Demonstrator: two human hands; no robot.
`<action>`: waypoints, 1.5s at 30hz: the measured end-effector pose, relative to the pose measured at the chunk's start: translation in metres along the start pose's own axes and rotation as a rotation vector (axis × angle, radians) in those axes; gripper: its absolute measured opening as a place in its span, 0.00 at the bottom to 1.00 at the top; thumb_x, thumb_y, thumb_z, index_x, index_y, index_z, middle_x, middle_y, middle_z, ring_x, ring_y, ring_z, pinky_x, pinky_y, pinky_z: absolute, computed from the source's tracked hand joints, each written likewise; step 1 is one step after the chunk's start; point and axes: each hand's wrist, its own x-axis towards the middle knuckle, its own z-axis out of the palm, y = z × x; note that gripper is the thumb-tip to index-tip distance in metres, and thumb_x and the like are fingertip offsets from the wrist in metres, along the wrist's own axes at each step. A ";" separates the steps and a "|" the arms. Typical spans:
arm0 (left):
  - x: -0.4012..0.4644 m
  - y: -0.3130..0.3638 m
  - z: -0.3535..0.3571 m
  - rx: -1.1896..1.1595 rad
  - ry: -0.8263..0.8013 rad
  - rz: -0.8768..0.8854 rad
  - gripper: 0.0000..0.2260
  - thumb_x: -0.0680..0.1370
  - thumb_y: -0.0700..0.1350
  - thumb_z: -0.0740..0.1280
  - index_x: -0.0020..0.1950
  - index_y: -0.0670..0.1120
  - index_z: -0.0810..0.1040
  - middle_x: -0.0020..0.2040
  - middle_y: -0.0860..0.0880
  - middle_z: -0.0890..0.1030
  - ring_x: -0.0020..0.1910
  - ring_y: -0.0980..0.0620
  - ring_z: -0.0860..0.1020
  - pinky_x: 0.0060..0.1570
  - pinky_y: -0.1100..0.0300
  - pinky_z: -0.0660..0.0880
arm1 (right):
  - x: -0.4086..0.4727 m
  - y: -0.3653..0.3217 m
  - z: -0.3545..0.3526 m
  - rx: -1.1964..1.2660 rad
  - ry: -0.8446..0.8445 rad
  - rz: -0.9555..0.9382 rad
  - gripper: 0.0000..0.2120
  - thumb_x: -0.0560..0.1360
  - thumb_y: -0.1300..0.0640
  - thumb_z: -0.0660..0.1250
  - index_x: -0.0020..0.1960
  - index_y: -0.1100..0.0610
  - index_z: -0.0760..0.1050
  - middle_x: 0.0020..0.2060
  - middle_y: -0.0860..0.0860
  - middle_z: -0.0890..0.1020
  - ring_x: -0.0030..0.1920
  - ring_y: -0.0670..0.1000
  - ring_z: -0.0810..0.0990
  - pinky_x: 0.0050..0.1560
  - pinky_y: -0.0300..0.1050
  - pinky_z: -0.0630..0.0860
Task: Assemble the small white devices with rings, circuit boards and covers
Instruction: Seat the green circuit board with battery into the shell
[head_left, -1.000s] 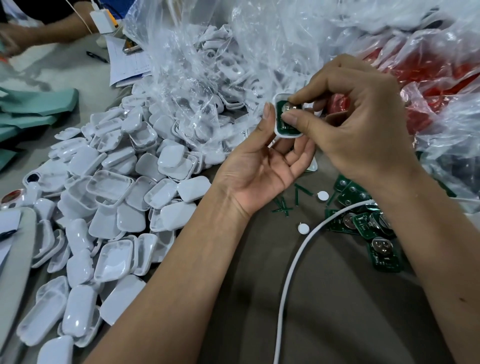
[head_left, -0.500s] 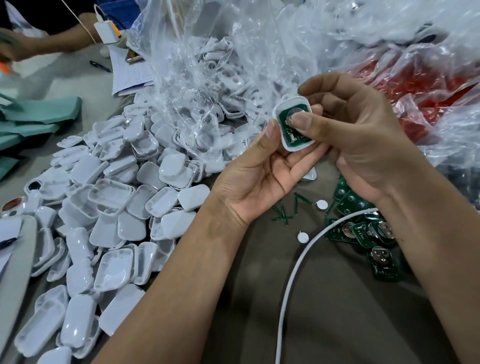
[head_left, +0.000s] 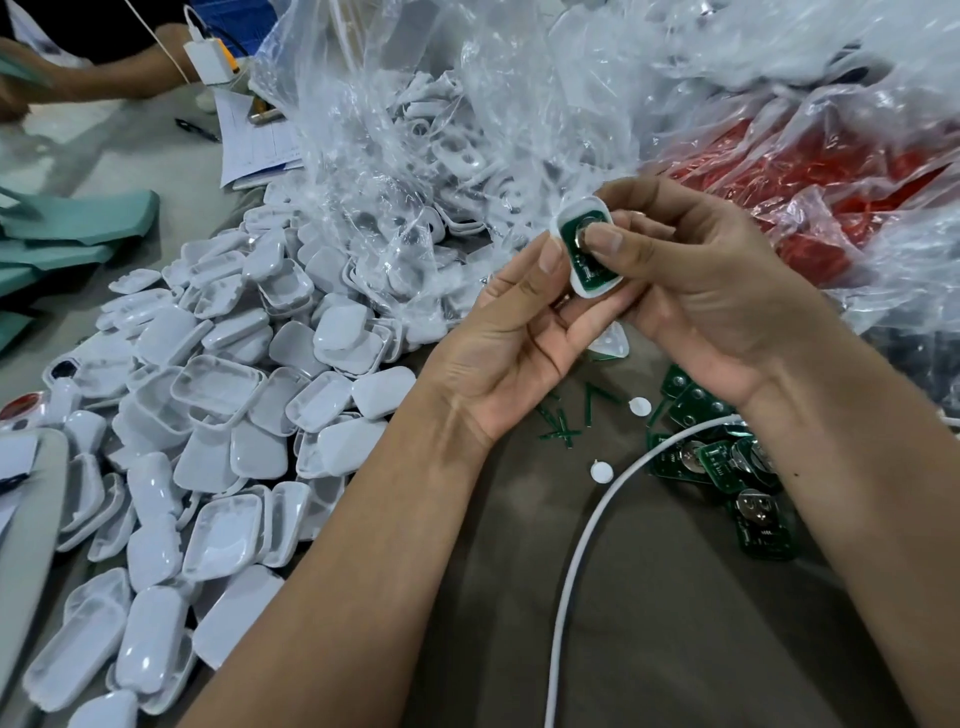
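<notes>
Grey-brown cloth covers the work table (head_left: 675, 649), and the white shell (head_left: 586, 244) held up at centre serves as landmark. Far left of it lie teal sheets (head_left: 78, 218); nearer, a heap of glossy white plastic covers (head_left: 208, 415), rounded rectangles, some hollow side up. Up and left of the shell, another person's forearm (head_left: 104, 78) rests by a white charger (head_left: 208, 60) and printed paper (head_left: 260, 140). Behind the shell, a crinkled clear plastic bag (head_left: 415, 156) holds more white parts.

The left hand (head_left: 519, 338) comes up from below, palm turned up, thumb against the shell's left edge and fingers curled beneath it, gripping it. A green circuit board (head_left: 589, 273) with a silver coin cell sits inside the shell. The right hand (head_left: 691, 280) reaches in from the right, thumb pressed flat on the board, fingers curled behind the shell, pinching it.

Below the shell lie thin green slivers (head_left: 566, 415), two small white discs (head_left: 640, 407) and a curving white cable (head_left: 587, 545). Lower right, loose green boards (head_left: 727, 467) with coin cells are piled. Upper right, red items (head_left: 831, 171) show through another clear bag.
</notes>
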 end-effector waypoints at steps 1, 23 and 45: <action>0.001 0.000 -0.001 0.011 0.010 0.024 0.21 0.66 0.37 0.79 0.57 0.35 0.81 0.55 0.37 0.84 0.56 0.41 0.84 0.60 0.47 0.81 | 0.001 0.001 0.000 -0.027 0.040 -0.022 0.16 0.67 0.63 0.76 0.53 0.59 0.79 0.43 0.54 0.83 0.44 0.51 0.85 0.49 0.46 0.83; 0.002 0.003 -0.010 0.360 -0.013 0.245 0.20 0.69 0.23 0.68 0.55 0.43 0.81 0.52 0.46 0.86 0.51 0.50 0.85 0.51 0.57 0.81 | 0.003 -0.006 -0.018 -1.035 0.067 -0.476 0.11 0.72 0.55 0.80 0.51 0.58 0.85 0.48 0.50 0.83 0.47 0.49 0.81 0.47 0.45 0.79; 0.001 0.002 -0.005 0.315 -0.030 0.274 0.20 0.69 0.23 0.66 0.54 0.43 0.79 0.48 0.47 0.87 0.49 0.52 0.85 0.50 0.59 0.81 | 0.004 -0.003 -0.013 -1.149 -0.006 -0.549 0.06 0.78 0.58 0.73 0.54 0.58 0.81 0.52 0.48 0.76 0.50 0.39 0.76 0.40 0.35 0.73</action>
